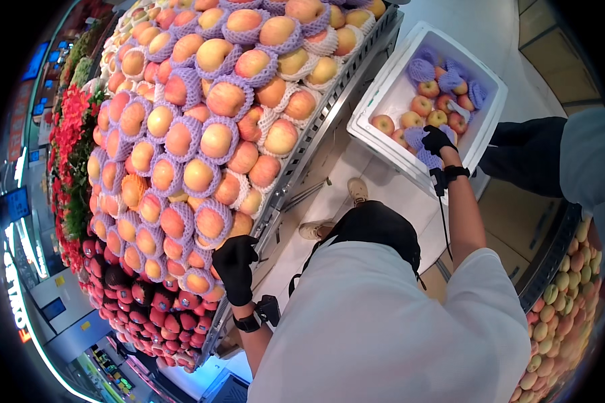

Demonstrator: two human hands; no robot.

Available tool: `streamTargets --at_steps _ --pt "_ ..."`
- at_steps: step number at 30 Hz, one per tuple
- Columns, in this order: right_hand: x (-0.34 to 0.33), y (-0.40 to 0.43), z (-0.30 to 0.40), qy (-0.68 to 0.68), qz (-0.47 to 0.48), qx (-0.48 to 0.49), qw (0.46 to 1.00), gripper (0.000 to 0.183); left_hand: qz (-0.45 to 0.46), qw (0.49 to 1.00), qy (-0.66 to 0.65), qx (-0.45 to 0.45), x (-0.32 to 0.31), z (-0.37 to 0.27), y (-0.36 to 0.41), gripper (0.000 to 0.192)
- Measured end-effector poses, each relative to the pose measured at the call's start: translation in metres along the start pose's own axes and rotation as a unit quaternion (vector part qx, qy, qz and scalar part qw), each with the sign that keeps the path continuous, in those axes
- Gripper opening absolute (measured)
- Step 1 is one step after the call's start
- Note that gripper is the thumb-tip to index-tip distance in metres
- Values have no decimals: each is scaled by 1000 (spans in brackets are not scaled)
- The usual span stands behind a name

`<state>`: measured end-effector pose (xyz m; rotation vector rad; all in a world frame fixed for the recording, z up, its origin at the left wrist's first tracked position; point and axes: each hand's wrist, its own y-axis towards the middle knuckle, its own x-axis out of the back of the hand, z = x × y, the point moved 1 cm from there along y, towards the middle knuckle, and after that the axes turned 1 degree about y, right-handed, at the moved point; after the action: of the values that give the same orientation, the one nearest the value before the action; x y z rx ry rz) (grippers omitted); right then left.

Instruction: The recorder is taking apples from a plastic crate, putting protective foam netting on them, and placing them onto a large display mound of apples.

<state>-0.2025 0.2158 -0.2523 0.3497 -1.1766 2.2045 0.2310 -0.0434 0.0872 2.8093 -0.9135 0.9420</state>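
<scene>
Apples in purple and white foam nets [217, 140] are stacked in a large sloping display. My left hand [235, 267], in a black glove, rests at the display's lower right edge, against the apples there; whether its fingers hold one is hidden. To the right, a white foam box [383, 146] holds loose apples [421, 106] and purple foam nets [421, 70]. My right hand [437, 139], also black-gloved, reaches into the near end of this box, over a purple net [428, 157] and beside a yellow-red apple [437, 118]. Its fingertips point down and its grasp cannot be made out.
A metal rail [333, 101] edges the display. Dark red apples [156, 317] lie at its lower end, and red flowers [73, 111] run along its far side. Another person [524, 151] stands just right of the box. A second fruit display [559, 302] is at lower right.
</scene>
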Motion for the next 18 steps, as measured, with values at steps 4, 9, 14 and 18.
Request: streamTargets --at_steps 4,9,14,18 --pt "-19 69 -76 121 -67 -23 990 21 2 1000 -17 -10 -6 2 5 24" --pt "-28 57 -33 -197 -125 6 972 23 -32 999 -10 13 -2 2 -5 25" --pt "8 49 -30 -130 -122 101 979 27 -22 998 -52 28 0 10 -2 20" --pt "24 15 37 117 -122 55 984 25 -41 996 -71 35 1 17 1 19"
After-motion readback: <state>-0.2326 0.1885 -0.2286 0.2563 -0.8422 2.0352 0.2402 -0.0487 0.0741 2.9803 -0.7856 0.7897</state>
